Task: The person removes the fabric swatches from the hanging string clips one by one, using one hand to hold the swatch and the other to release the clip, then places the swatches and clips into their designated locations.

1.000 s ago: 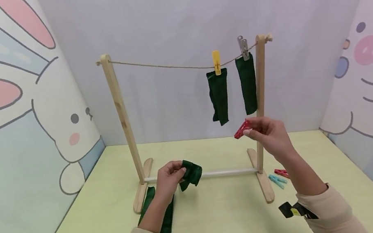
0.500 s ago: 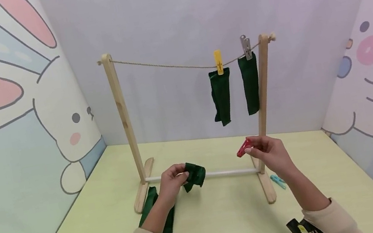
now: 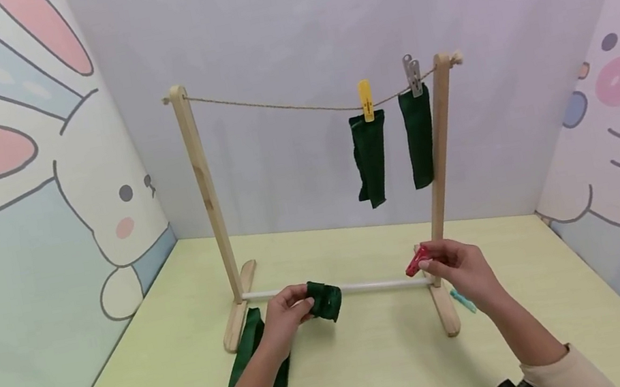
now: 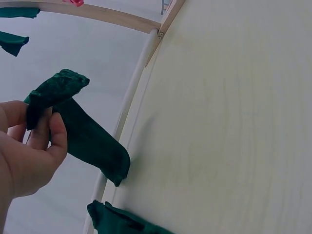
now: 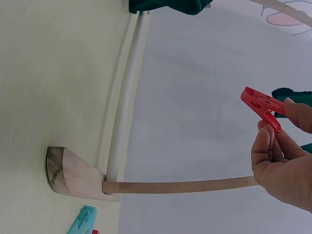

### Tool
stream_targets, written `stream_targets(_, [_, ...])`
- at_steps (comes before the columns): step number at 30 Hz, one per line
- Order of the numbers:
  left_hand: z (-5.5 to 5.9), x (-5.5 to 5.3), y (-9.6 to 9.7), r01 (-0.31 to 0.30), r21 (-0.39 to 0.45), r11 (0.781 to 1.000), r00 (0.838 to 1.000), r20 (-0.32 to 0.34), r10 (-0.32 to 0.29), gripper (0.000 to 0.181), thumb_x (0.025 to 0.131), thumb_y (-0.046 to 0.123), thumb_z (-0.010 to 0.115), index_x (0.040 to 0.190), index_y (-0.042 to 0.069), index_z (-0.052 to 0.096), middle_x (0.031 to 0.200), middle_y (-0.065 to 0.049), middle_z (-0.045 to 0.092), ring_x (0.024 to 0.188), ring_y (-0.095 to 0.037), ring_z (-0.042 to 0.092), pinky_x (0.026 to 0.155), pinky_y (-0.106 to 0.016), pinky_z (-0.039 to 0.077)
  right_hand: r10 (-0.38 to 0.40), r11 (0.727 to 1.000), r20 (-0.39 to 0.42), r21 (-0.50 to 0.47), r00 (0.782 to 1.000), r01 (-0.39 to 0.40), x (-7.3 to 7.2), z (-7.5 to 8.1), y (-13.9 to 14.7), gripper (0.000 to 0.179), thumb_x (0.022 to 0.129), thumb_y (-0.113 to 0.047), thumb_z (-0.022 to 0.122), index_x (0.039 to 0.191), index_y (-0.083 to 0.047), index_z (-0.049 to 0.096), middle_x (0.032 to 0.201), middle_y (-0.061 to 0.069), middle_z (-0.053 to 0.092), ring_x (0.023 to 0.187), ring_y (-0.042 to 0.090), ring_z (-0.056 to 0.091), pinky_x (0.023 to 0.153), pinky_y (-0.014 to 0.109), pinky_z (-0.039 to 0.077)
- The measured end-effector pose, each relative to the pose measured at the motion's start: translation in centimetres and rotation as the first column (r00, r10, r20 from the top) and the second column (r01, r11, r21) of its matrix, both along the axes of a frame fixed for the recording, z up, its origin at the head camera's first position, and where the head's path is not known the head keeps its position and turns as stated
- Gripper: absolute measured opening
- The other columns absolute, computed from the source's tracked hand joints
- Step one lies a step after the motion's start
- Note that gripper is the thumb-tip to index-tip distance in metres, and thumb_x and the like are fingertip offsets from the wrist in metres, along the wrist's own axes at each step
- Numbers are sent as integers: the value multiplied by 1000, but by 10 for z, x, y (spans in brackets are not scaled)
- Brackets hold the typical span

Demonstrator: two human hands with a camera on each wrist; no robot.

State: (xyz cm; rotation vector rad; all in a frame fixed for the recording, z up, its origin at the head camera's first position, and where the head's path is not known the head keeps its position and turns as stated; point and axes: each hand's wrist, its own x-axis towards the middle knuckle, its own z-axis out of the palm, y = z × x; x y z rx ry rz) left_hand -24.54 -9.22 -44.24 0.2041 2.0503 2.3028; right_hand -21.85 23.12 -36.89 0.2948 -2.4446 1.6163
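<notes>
My left hand (image 3: 284,315) pinches a bunched dark green sock (image 3: 325,300) above the table, near the rack's left side. In the left wrist view, one part of that sock (image 4: 95,141) hangs below the fingers. Between thumb and fingers of my right hand (image 3: 461,267) is a red clothespin (image 3: 417,260), in front of the rack's right post. The right wrist view shows this red clothespin (image 5: 262,105) with its tip pointing away from the hand. Two green socks hang on the line: one under a yellow clothespin (image 3: 366,100), the other under a grey clothespin (image 3: 414,77).
The wooden rack has a left post (image 3: 206,191), a sagging rope (image 3: 270,108) and a white bottom bar (image 3: 385,285). More dark green cloth (image 3: 246,346) lies on the table under my left forearm. A turquoise clothespin (image 3: 462,301) lies beside the right foot (image 3: 446,311).
My right hand has come down with the red clothespin, from below the hanging socks to near bottom bar height. My left hand has sunk slightly with its sock.
</notes>
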Motion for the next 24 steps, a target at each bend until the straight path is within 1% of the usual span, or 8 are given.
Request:
stream_targets(1, [4,2,1,6,2,1000,1000,-2,-6,21,88,-3,59,108,-9,57,99,-11,59,84,-17,58,72,-33,51,2,1000,3,-10,1000,-2,0,-1,2,40,87,-15,67,120,5,57,101,17,63,83,15,59,72,23,51])
stream_targets(6, [7,0,7,7,20,1000,1000,-30,-6,22,89,-2,59,109,-9,56,102,-12,59,87,-17,57,74,-34,50,-1,999,25,-36,1000,2,2,-3,7,39,88,-12,66,121,7,56,103,19,62,84,12,60,73,23,51])
stream_targets(8, [1,-4,7,4,26,1000,999,-38,-3,23,89,1,60,109,-8,56,102,-12,59,87,-17,57,74,-33,50,-3,999,28,-41,1000,4,3,-3,7,39,88,-11,66,121,7,56,103,19,62,83,12,60,73,22,50])
stream_targets(11, [-2,-2,5,5,16,1000,1000,-18,-5,24,89,2,60,110,-8,56,101,-12,60,86,-16,57,74,-34,51,-2,999,30,-43,1000,3,5,-5,9,39,87,-12,66,120,7,56,100,18,62,82,12,59,72,23,51])
stream_targets(14, [-6,3,1,-11,-5,1000,1000,20,11,25,89,1,60,111,-9,56,100,-12,60,85,-16,58,73,-33,51,6,999,42,-54,999,-4,6,-8,10,40,87,-11,67,120,9,56,99,18,62,82,12,59,72,23,51])
stream_targets(18, [-6,13,-3,-26,-15,1000,999,37,26,24,89,1,60,110,-9,56,96,-12,60,83,-17,58,71,-34,52,-4,999,32,-46,999,5,8,-11,14,40,87,-11,67,120,9,55,97,17,63,81,11,60,72,22,50])
stream_targets(21, [-8,21,-5,-18,-13,1000,998,54,19,24,89,1,60,109,-10,56,92,-11,60,80,-17,57,69,-35,52,-13,999,40,-45,999,14,10,-13,17,39,87,-9,66,120,9,55,97,16,63,81,11,60,72,22,50])
stream_targets(24, [-10,29,-9,-16,-21,1000,997,76,18,23,90,2,59,108,-10,55,89,-10,59,76,-17,57,69,-37,52,-14,999,65,-47,998,17,12,-14,20,40,87,-12,66,120,8,56,97,14,64,82,11,60,72,22,50])
